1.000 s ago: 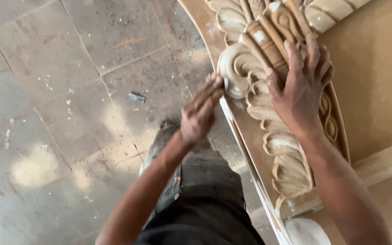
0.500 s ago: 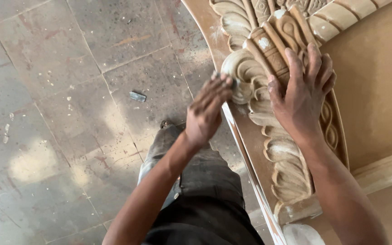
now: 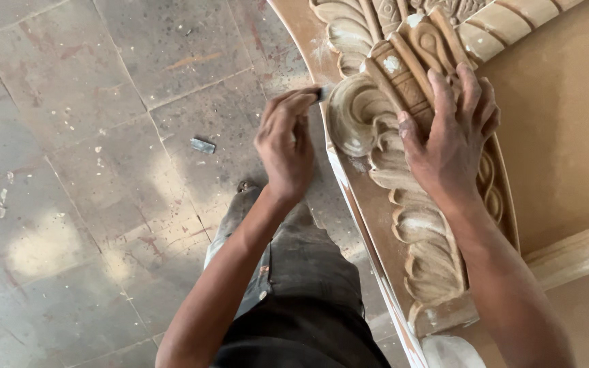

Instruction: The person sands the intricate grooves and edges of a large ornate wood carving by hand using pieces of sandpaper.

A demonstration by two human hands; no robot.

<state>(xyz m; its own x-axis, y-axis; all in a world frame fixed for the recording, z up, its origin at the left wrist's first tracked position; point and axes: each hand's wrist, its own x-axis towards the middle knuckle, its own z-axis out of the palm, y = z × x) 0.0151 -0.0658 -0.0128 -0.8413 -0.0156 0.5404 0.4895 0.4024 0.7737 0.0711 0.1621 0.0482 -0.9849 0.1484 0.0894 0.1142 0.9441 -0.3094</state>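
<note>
Carved wood panel point(image 3: 403, 225): right hand point(image 3: 452, 140) flat, left hand point(image 3: 284, 146) pinching

Your carving point(image 3: 410, 170) was bare, matt wood, dusty and patched with pale filler. The panel point(image 3: 567, 123) right of it looked smooth, matt board. The floor point(image 3: 69, 170) at left was rough, stained stone tile with paint flecks. Your trousers point(image 3: 308, 272) were worn, dusty cloth.
</note>
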